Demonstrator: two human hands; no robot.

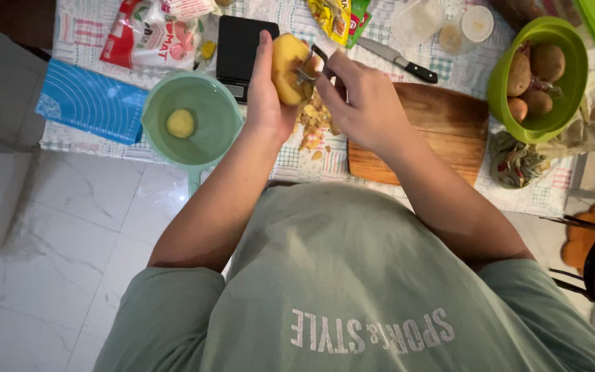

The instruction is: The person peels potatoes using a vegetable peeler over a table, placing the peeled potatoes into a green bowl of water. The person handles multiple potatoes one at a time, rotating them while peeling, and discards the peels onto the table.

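You are looking down at a bench [408, 196] covered by a pale checked cloth [297, 162]. Below it lies a floor [49, 234] of large, glossy white marbled tiles. The light is dim and soft.

Bare cutting board [442, 138] — bowls (green) [191, 120] flanking

Left hand [268, 103] gripping potato [288, 67], right hand [359, 103] — peeler [309, 69] on it
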